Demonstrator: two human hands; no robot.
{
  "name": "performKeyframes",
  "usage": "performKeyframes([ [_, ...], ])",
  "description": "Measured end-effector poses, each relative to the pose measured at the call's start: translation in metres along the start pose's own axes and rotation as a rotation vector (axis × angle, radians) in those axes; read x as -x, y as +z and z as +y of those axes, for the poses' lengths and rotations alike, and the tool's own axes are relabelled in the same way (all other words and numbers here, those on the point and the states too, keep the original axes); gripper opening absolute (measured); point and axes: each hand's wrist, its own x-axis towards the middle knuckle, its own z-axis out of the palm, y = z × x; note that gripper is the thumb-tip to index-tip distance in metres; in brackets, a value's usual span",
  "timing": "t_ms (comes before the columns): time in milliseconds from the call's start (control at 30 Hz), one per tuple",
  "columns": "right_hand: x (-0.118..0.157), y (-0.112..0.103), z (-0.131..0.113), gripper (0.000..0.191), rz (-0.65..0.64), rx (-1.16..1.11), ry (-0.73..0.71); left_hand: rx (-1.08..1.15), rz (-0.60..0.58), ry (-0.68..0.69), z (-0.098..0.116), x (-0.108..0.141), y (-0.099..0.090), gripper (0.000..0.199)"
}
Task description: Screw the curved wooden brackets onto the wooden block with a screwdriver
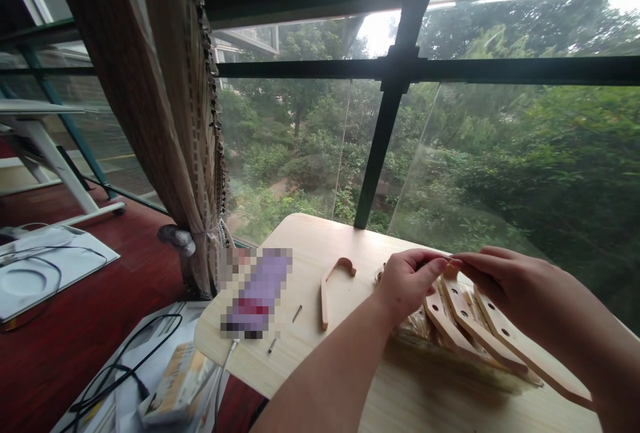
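Observation:
My left hand (407,279) and my right hand (505,279) meet fingertip to fingertip above the table, both pinched closed. Between them is something thin and small, too hidden to name. Under the hands lie several pale wooden hooks (480,336) with dark screw holes, on or in a clear plastic bag (415,326). Left of my left forearm, a single wooden hook (324,299) rests apart, its curved end pointing away. Two small metal screws (297,313) lie farther left on the tabletop.
A blurred-out purple object (260,286) lies on the left of the light wooden table (350,239), a white cable (231,356) running off the edge from it. A tied curtain (170,119) and window frame (380,146) stand beyond. Papers and black cables (125,369) cover the floor left.

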Motion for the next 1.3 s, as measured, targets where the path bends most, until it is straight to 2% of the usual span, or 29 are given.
performKeyframes([
  [100, 0.000, -0.003, -0.004, 0.052, -0.056, 0.026, -0.089, -0.001, 0.041, 0.034, 0.001, 0.001, 0.001, 0.048],
  [267, 0.001, -0.012, -0.011, 0.048, -0.098, 0.082, -0.060, -0.133, 0.128, 0.140, 0.003, 0.003, 0.002, 0.032],
  [400, 0.000, -0.017, -0.016, 0.041, -0.061, 0.054, -0.013, -0.489, 0.187, 0.377, 0.006, 0.006, 0.001, 0.018],
  [533, -0.003, -0.018, -0.020, 0.034, -0.147, 0.005, -0.008, -0.753, 0.118, 0.590, 0.006, 0.009, 0.000, 0.019],
  [767, -0.012, -0.030, -0.027, 0.031, -0.270, -0.133, 0.194, -0.835, 0.114, 0.774, 0.008, 0.014, 0.005, 0.020],
  [867, -0.014, -0.034, -0.027, 0.029, -0.371, -0.211, 0.282, -0.894, 0.131, 0.844, 0.007, 0.016, 0.007, 0.018],
  [1000, -0.015, -0.031, -0.019, 0.028, -0.448, -0.335, 0.343, -0.919, 0.106, 0.892, 0.003, 0.016, 0.005, 0.017],
  [1167, -0.016, -0.025, -0.010, 0.025, -0.473, -0.405, 0.432, -0.931, 0.010, 0.855, 0.001, 0.012, 0.001, 0.020],
  [1300, -0.017, -0.020, -0.008, 0.025, -0.473, -0.406, 0.429, -0.913, 0.042, 0.809, 0.001, 0.008, -0.004, 0.021],
])
